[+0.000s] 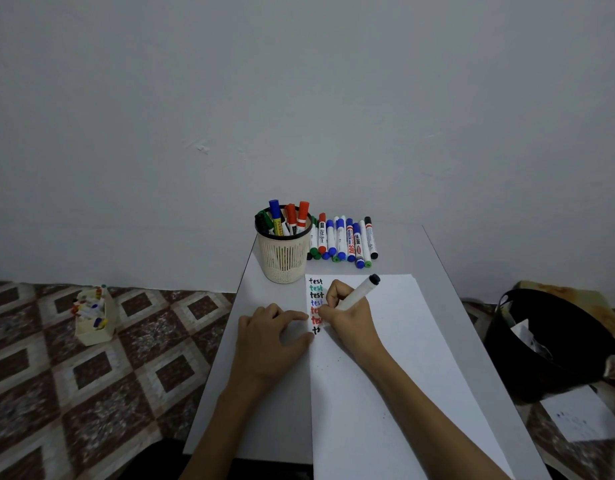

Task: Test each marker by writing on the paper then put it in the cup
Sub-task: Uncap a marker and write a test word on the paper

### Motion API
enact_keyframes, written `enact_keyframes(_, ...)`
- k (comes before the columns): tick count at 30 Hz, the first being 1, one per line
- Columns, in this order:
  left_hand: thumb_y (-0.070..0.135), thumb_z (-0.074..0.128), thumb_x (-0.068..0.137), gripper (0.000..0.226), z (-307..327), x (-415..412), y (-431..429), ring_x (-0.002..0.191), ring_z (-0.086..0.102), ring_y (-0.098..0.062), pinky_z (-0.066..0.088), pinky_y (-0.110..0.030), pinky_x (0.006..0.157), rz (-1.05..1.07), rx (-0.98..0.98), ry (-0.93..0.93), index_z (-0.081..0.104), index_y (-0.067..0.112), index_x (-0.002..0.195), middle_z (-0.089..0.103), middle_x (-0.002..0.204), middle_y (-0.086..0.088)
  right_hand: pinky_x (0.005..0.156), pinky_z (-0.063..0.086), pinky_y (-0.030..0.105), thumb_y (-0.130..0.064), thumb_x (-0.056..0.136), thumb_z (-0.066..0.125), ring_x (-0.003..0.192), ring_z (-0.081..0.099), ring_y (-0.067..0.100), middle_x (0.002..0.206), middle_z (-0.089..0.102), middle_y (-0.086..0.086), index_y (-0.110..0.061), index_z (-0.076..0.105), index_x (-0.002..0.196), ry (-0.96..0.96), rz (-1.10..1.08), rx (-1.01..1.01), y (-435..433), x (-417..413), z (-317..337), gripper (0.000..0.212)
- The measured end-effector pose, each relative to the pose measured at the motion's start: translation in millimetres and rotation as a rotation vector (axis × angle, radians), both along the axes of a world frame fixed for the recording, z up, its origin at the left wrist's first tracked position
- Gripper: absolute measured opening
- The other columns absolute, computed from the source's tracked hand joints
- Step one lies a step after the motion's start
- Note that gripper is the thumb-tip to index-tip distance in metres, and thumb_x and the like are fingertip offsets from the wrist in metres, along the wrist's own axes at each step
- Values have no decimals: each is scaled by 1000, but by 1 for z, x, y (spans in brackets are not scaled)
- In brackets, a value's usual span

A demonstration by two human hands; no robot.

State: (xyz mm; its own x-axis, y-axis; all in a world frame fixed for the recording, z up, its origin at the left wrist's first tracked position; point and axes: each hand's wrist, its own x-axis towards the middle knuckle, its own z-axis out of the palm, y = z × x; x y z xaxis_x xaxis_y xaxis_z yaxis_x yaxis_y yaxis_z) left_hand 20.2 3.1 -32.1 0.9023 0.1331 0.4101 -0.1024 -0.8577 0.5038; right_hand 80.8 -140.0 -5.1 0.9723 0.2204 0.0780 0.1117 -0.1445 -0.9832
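Observation:
My right hand [347,315] grips a white marker with a black end [359,292], tip down on the white paper [385,358], where a column of the word "test" runs in black, green, blue and red. A black "t" sits at the bottom of that column. My left hand [268,332] rests flat on the paper's left edge with fingers spread. The beige mesh cup [284,258] stands just beyond the paper and holds several markers. A row of several capped markers [344,242] lies to the cup's right.
The small grey table [274,410] stands against a plain wall. On the patterned floor at left is a cream box [93,318] of small coloured items. At right sit a black bin [548,344] and a loose sheet [579,415].

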Motion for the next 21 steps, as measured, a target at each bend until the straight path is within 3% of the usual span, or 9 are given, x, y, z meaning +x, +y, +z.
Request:
enact_keyframes(4,68,38,70,55,2,-1,-1,80,46,-7,27,-28,76,0,-3,12,66,35,104,53,85,12,62,51,17,7,79,68,77,64,16,78,63,14,-11,46,66,6,16,-17,-1,0,1,31)
enact_keyframes(8,69,37,69,56,3,-2,-1,81,46,-8,27,-28,76,2,-13,27,65,36,105,51,84,13,59,53,19,7,81,65,77,70,20,78,67,10,-9,44,67,29,-25,59,-2,1,-1,31)
enact_keyframes(13,68,38,69,56,3,-2,-1,80,46,-8,26,-28,75,-8,-21,19,66,35,105,51,84,13,57,51,14,6,81,66,72,70,12,75,67,3,-4,44,70,19,-26,26,-2,0,0,26)
enact_keyframes(21,69,38,69,56,2,-1,-1,80,46,-8,27,-28,75,-5,-14,22,66,35,105,52,85,13,56,52,17,8,81,65,69,69,15,70,66,-1,-9,43,67,56,-59,75,-4,-1,3,31)
